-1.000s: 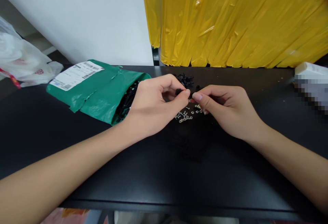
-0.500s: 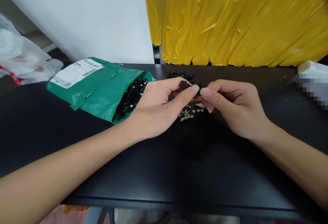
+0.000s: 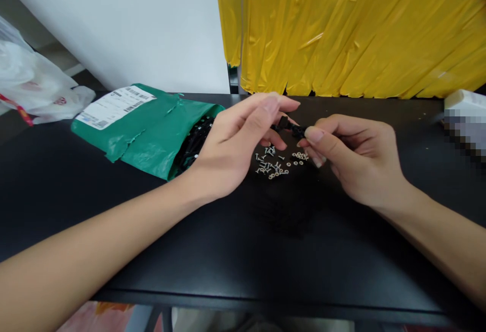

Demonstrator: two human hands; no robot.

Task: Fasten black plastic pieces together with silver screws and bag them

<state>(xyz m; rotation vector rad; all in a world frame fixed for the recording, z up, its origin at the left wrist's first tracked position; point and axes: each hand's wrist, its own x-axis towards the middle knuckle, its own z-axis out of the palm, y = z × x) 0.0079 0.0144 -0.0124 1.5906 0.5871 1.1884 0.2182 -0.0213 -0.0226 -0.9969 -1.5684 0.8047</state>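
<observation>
A small black plastic part with a block-like end is pinched between the thumb and fingers of my right hand. Its block end points left, toward my left hand. The fingers of that hand are apart, with the thumb raised clear of the part. Whether a left fingertip touches the part I cannot tell. Below on the black table lie several small silver screws and several pale ring-shaped nuts.
At left, a torn green mailing bag lies open, with many black parts inside. Behind it is a white plastic bag. A white object, partly pixelated, sits at the far right. Yellow plastic sheeting hangs behind the table.
My left thumb and fingers have let go of the black part and spread, lifting slightly. My right hand has shifted a little right with the part. More screws show beneath.
</observation>
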